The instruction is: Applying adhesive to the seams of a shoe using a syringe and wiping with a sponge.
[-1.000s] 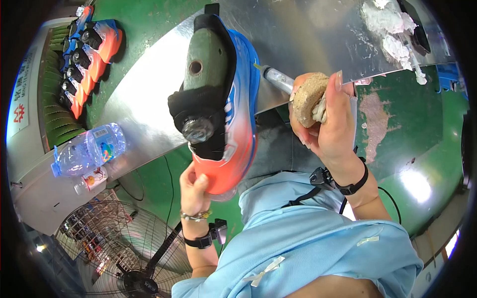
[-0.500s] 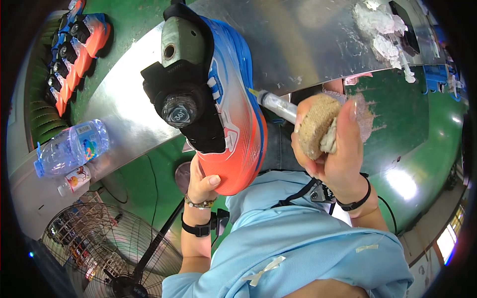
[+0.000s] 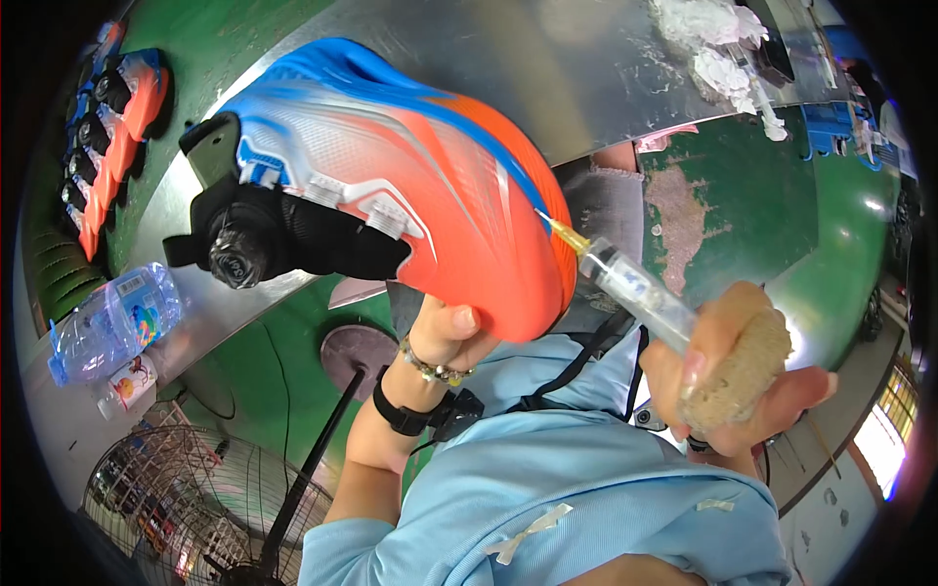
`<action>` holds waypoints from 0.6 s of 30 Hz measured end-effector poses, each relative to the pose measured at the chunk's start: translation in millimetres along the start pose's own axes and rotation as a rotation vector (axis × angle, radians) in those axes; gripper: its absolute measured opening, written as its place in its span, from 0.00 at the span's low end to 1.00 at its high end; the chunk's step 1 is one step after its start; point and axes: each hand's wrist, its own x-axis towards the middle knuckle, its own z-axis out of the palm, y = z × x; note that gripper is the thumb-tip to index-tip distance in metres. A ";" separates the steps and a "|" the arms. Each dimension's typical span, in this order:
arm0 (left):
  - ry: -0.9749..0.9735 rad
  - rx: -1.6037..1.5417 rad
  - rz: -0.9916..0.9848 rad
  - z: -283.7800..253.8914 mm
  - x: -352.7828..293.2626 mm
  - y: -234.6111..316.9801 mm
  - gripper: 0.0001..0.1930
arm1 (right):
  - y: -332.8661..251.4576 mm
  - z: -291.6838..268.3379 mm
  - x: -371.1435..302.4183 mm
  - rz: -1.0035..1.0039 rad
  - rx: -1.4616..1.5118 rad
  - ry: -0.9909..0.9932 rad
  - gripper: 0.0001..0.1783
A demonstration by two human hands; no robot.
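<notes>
An orange, white and blue running shoe (image 3: 391,186) with a black upper and a round lace dial is tilted on its side in front of me. My left hand (image 3: 452,327) grips it from beneath at the toe, thumb showing on the orange part. A clear syringe (image 3: 640,293) with a yellow tip is in my right hand (image 3: 718,376), which also holds a tan spongy block (image 3: 747,366) against the palm. The syringe tip meets the seam between the blue edge and the orange sole near the toe.
A metal table (image 3: 459,59) lies beyond the shoe, with crumpled white tissue (image 3: 718,49) at its far right. Several matching shoes (image 3: 132,98) stand in a row at far left. A plastic bottle (image 3: 117,317) lies at left, above a wire-guarded fan (image 3: 195,498).
The shoe has turned onto its side, its sole edge now facing the syringe. My right hand has moved down and right, and the syringe tip has shifted along the seam toward the toe.
</notes>
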 end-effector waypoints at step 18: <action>-0.136 -0.011 0.079 35.4 86.1 1.5 0.44 | 5.0 -9.3 10.5 -0.504 -0.004 -0.004 0.37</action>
